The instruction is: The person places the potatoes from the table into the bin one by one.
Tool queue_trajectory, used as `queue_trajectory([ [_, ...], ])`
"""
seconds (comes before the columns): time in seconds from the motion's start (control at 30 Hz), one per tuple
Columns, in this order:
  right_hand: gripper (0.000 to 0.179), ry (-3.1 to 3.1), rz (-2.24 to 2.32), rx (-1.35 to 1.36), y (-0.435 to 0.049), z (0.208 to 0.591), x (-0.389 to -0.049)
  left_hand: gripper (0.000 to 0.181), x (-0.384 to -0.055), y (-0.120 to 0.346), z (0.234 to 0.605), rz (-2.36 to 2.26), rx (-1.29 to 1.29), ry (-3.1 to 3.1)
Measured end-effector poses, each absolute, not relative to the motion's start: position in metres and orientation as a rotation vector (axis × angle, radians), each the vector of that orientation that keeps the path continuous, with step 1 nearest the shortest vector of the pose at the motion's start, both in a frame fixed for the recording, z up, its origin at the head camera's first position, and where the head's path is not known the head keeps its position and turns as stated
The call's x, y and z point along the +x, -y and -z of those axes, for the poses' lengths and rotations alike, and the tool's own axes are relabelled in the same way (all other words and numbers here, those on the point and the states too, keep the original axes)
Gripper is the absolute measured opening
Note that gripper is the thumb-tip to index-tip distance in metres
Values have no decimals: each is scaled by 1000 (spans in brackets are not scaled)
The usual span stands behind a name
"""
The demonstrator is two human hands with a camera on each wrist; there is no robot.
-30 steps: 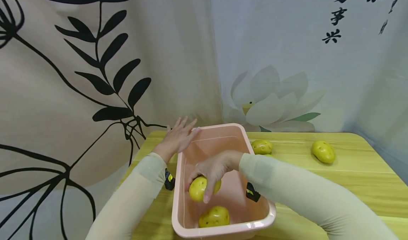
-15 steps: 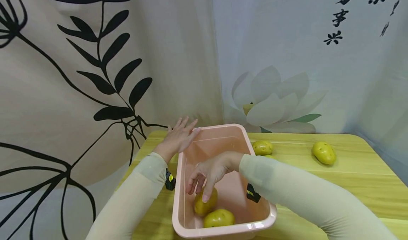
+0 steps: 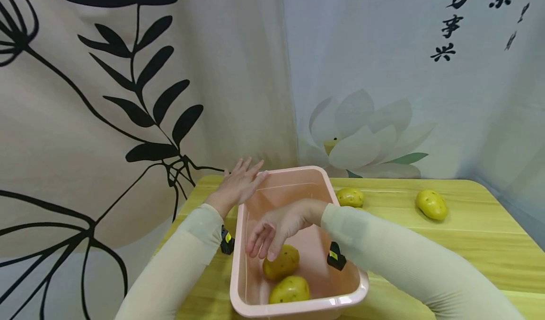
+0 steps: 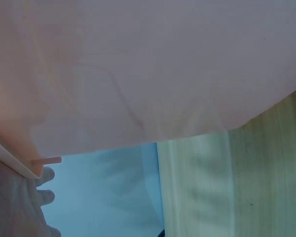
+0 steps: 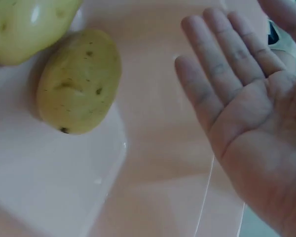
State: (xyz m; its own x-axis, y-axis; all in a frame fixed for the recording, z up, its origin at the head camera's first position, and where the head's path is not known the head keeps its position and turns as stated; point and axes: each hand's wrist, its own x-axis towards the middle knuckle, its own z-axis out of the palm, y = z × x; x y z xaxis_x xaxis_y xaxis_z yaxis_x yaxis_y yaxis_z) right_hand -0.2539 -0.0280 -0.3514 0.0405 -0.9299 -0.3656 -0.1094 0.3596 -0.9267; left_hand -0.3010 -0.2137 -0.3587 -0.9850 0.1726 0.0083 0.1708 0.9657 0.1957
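Observation:
My left hand (image 3: 239, 184) rests on the far left corner of a pink plastic bin (image 3: 235, 268), fingers spread over the rim. In the left wrist view that hand (image 4: 12, 202) shows at the rim beside the bin's outer wall (image 4: 177, 64). My right hand (image 3: 276, 230) hangs inside the bin, holding nothing. The right wrist view shows this hand (image 5: 256, 118) with its palm bare and fingers extended. Below it lie two yellow potatoes: one potato (image 3: 283, 263) just under the fingers, another potato (image 3: 290, 290) by the near wall. The nearer-to-hand potato (image 5: 81, 81) has dark specks.
On the wooden table (image 3: 426, 249), one potato (image 3: 350, 197) lies beside the bin's right wall, partly hidden, and another potato (image 3: 432, 204) lies farther right. A printed curtain (image 3: 238, 74) hangs behind the table's far edge.
My right hand has let go of a potato, which now lies on the bin's floor beside the other one. The right fingers have straightened and lifted off it. The left hand has stayed put.

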Motion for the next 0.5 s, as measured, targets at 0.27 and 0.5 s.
queue_trajectory([
  [0.27, 47, -1434, 855, -1096, 22, 339, -256, 68, -301, 212, 358, -324, 280, -3100],
  [0.5, 48, -1448, 897, -1159, 15, 317, -259, 68, -300, 213, 358, -318, 289, -3093],
])
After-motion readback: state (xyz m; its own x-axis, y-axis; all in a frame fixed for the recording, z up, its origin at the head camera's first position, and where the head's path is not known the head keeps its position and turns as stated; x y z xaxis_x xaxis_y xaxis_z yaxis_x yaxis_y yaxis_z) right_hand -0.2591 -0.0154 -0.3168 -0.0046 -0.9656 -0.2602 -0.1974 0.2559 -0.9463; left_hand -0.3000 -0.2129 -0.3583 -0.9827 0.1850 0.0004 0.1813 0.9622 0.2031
